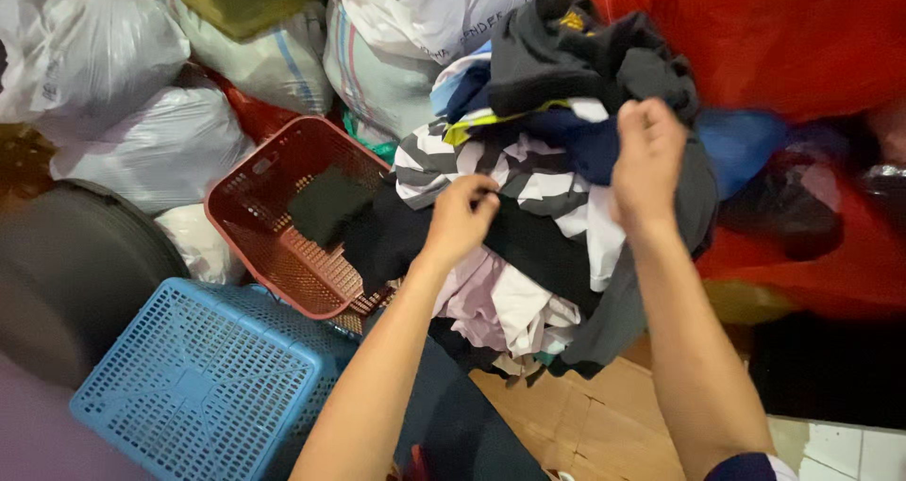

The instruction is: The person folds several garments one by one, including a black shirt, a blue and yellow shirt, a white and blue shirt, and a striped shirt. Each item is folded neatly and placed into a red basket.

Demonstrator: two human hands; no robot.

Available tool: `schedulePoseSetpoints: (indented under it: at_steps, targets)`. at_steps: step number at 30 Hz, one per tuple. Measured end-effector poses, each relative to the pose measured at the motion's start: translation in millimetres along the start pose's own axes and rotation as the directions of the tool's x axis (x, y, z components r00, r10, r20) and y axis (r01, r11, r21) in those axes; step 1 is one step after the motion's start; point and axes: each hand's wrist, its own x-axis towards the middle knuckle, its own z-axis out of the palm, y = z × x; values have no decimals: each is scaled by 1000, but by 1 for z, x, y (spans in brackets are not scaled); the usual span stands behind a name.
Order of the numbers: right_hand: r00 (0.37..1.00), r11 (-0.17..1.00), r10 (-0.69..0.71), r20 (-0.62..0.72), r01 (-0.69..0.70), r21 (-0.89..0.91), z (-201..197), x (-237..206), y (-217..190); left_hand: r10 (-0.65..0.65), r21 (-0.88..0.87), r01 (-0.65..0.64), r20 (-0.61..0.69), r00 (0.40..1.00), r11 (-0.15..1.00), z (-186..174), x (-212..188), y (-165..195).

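One heap of mixed clothes (557,207) above two baskets, one red basket (274,226), one blue basket (203,382), left hand (460,221) fingers pinched on black garment (387,236), right hand (648,165) fingers closed on grey garment (694,207).

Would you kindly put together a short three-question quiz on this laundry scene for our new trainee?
1. True or false: both hands are on the pile of clothes.
2. Which basket holds a dark cloth: (a) the red basket or (b) the blue basket?
3. What pattern shows on the garment beside the left hand?

Key:
1. True; the right hand grips dark fabric near the top, and the left hand pinches dark cloth lower down.
2. (a); the dark cloth lies in it.
3. Black and white stripes, on the striped garment.
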Motion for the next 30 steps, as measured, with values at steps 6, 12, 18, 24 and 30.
schedulePoseSetpoints:
  at_steps: [6,12,18,24,30]
  targets:
    - [803,708,-443,400,586,-393,0,6,-27,104,347,-101,8,995,932,3,-29,0]
    - [852,448,1,523,467,-762,11,-39,-38,-238,-61,232,-124,963,971,14,-12,10]
    - [661,960,41,750,183,-213,43,-144,-51,-397,-702,317,54,916,637,17,15,22]
    - [680,991,-40,732,122,-59,30,-148,-59,-145,-269,110,-111,983,957,0,-6,30]
    - [780,734,-340,526,569,-370,48,-55,-24,-427,-399,405,38,904,823,-47,-87,66]
